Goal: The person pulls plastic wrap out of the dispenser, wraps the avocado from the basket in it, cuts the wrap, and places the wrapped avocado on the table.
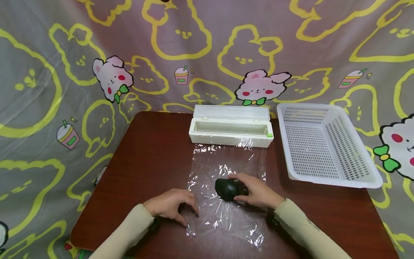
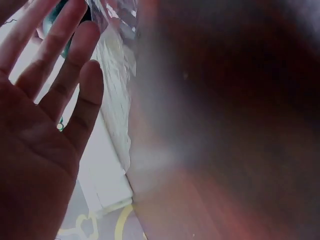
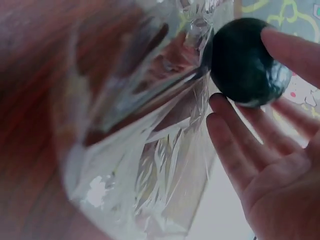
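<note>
Head view: the right hand has 1 dark green rounded object in its grip, thumb on the near side, fingers on the far side; the grip is spread to the object's width. Object position: over the middle of the clear film; whether its underside rests fully on the film cannot be told. The left hand is at the film's left edge, its grip wide and holding nothing, fingers apart; contact with the film cannot be confirmed. The wrinkled film extends across the counter from the front of a white box, lid raised at the rear. Right of the box: 1 white perforated basket.
</note>
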Available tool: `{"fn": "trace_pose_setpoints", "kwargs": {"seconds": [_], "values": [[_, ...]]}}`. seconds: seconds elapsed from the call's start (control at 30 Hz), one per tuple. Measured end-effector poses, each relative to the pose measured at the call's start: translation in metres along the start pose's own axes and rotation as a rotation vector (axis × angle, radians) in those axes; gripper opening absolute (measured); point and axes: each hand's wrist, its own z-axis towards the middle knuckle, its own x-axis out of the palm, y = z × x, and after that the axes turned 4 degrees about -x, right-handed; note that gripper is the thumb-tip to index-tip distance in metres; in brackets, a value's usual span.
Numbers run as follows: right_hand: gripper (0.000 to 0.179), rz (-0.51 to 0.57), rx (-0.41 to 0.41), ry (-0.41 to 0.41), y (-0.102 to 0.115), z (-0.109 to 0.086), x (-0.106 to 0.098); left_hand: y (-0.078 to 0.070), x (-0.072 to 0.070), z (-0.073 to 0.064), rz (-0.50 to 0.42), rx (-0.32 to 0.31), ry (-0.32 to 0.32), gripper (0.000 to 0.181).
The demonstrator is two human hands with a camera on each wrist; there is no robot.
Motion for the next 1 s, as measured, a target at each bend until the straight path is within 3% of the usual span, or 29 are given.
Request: {"fn": "trace_pose_setpoints", "kwargs": {"seconds": [0.13,0.23,0.3,0.4,0.53,0.63,0.77,1.0], "values": [[0.066,0.042,-0.064,-0.036,-0.004,-0.012,-0.006,-0.001,0.005,-0.001,0.013,0.050,0.024,0.045],[0.051,0.049,-0.111,-0.097,-0.007,-0.029,-0.012,-0.001,0.009,0.000,0.017,0.069,0.012,0.034],[0.039,0.083,-0.164,-0.096,-0.010,-0.043,-0.014,0.000,0.012,0.000,0.021,0.074,0.000,0.024],[0.029,0.175,-0.250,-0.004,-0.012,-0.063,-0.012,0.002,0.014,0.000,0.037,0.078,-0.016,0.012],[0.031,0.238,-0.290,0.135,-0.010,-0.082,-0.002,0.003,0.014,-0.002,0.045,0.051,-0.016,0.011],[0.035,0.185,-0.296,0.154,-0.007,-0.088,0.005,0.003,0.014,-0.004,0.020,0.028,0.000,0.018],[0.030,0.078,-0.328,0.108,-0.005,-0.091,0.012,0.004,0.019,-0.004,0.018,0.052,0.020,0.031],[0.026,-0.071,-0.370,0.050,-0.007,-0.092,0.018,0.004,0.027,-0.003,0.078,0.104,0.006,0.015]]}}
